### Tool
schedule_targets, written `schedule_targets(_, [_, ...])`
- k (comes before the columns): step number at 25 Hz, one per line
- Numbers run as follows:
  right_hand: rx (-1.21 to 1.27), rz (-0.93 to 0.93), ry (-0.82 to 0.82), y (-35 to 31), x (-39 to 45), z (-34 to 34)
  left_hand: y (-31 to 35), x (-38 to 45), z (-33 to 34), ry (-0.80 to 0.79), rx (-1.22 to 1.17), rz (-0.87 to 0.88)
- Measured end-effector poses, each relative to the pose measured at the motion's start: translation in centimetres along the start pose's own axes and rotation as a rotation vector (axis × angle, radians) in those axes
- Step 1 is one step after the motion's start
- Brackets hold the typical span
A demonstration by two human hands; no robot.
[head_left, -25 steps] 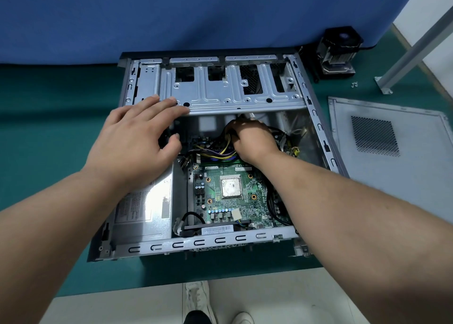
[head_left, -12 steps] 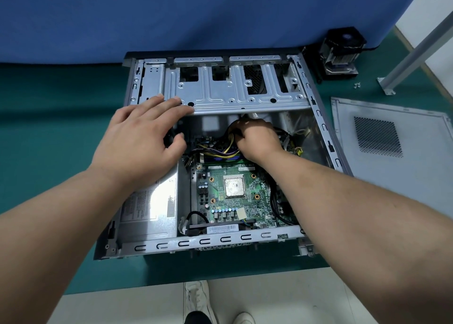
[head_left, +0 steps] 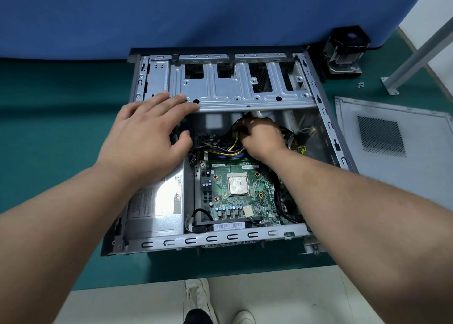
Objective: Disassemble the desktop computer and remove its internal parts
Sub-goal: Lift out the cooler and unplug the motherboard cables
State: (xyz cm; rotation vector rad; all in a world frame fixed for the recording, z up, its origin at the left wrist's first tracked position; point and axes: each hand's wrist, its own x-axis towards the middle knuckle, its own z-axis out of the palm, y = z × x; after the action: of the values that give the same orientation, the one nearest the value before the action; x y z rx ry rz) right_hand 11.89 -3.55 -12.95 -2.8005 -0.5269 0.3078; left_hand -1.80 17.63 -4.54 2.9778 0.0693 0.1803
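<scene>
An open desktop case (head_left: pixel 326 117) lies flat on the green table. Inside it are the green motherboard (head_left: pixel 235 201) with a bare silver processor (head_left: pixel 237 184), and a silver power supply (head_left: pixel 157 203) at the left. My left hand (head_left: pixel 147 137) lies flat with straight fingers on the drive cage (head_left: pixel 245 90), thumb down by black cables. My right hand (head_left: pixel 262 135) reaches under the cage edge, its fingers curled round the bundle of yellow and black power cables (head_left: pixel 230 147) above the motherboard. The fingertips are hidden.
The removed side panel (head_left: pixel 392 152) lies to the right of the case. A black cooler with fan (head_left: pixel 345 51) stands at the back right, small screws (head_left: pixel 360 84) near it. A blue partition rises behind. A white metal leg (head_left: pixel 416 54) stands far right.
The hands stay almost where they were; the right hand has shifted slightly among the cables. The view has drifted a little.
</scene>
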Motion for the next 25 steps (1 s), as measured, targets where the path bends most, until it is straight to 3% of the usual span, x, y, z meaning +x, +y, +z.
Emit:
schedule_targets(10, [-0.030, -0.069, 0.031, -0.1, -0.3, 0.1, 0.3, -0.1, -0.3, -0.017, -0.007, -0.006])
schedule_targets(14, [0.134, 0.045, 0.075, 0.0, 0.2, 0.0, 0.3, 0.0, -0.3, -0.037, -0.003, -0.004])
schedule_targets(21, [0.130, -0.116, -0.006, 0.5, -0.3, -0.2, 0.1, 0.0, -0.2, -0.023, -0.010, 0.005])
schedule_targets(25, [0.236, -0.043, -0.100, 1.0, -0.7, -1.1, 0.1, -0.2, -0.3, -0.031, -0.013, 0.038])
